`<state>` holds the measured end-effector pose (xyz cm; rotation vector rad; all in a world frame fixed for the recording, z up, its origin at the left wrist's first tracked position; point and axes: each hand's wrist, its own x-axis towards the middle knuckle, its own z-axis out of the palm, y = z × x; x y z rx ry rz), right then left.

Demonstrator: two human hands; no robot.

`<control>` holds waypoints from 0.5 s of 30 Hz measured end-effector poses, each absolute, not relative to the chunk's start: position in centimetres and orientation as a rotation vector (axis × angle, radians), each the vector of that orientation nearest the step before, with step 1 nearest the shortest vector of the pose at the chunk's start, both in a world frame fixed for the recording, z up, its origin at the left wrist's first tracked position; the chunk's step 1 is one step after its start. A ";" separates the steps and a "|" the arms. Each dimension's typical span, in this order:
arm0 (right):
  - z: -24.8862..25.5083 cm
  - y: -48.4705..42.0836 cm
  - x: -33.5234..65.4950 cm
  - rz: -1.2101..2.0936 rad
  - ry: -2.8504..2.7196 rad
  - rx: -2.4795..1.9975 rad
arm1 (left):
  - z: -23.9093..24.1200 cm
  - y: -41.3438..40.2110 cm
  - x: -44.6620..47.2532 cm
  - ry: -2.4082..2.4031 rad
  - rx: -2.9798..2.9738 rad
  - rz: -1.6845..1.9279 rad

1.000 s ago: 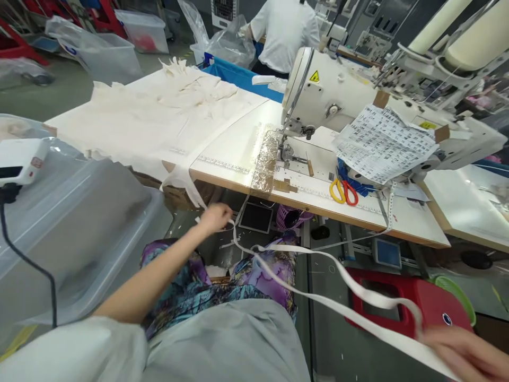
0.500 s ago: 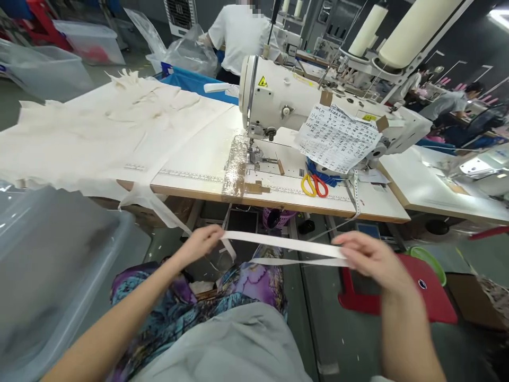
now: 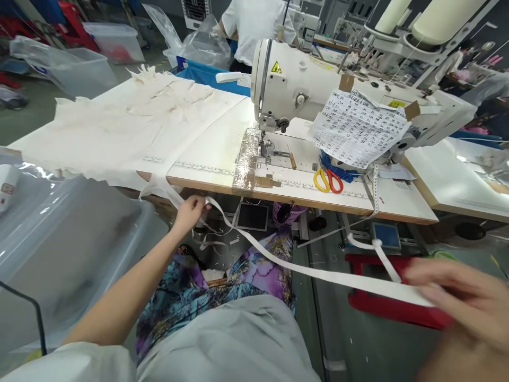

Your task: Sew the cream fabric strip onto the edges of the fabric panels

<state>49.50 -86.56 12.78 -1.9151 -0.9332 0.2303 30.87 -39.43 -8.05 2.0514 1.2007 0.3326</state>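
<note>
White strip point(image 3: 318, 274) sags near the desk point(image 3: 220, 146), pinched in the left hand point(image 3: 190, 213), gripped in the right hand point(image 3: 465, 297) (blurred); one length looks drawn out, lower loops point(image 3: 217, 243) not yet.

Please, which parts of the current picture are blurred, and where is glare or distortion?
Head view: the bare right hand is smeared, likely by motion, whereas the bare left hand looks sharper; head view: glare marks the crinkled, shiny tape and the translucent plastic bin; head view: the cream thread cones lean outward, perhaps lens distortion.
</note>
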 end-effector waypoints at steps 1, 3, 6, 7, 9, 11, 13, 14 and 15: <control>12.2 -84.7 49.3 0.342 -1.051 -1.923 | -7.5 -39.6 31.6 1.156 2.053 0.354; 10.8 -80.6 48.7 0.579 -1.274 -1.890 | -6.7 -39.9 32.6 1.099 2.056 0.371; 8.3 -75.4 47.1 0.776 -1.328 -1.822 | -6.0 -41.0 32.3 1.041 2.045 0.309; 7.5 -74.1 46.6 0.831 -1.325 -1.790 | -5.9 -41.7 31.9 1.012 2.031 0.264; 6.0 -72.0 45.8 0.935 -1.294 -1.724 | -5.7 -43.8 31.0 0.910 1.980 0.143; 4.7 -70.2 45.5 1.027 -1.260 -1.673 | -5.4 -46.6 30.5 0.742 1.899 0.004; 3.7 -68.7 45.5 1.092 -1.245 -1.649 | -4.6 -49.4 30.7 0.526 1.786 -0.127; 3.3 -68.0 45.6 1.114 -1.241 -1.646 | -4.2 -50.4 31.0 0.402 1.714 -0.189; 3.0 -67.4 45.8 1.130 -1.238 -1.647 | -3.7 -51.1 31.4 0.292 1.649 -0.237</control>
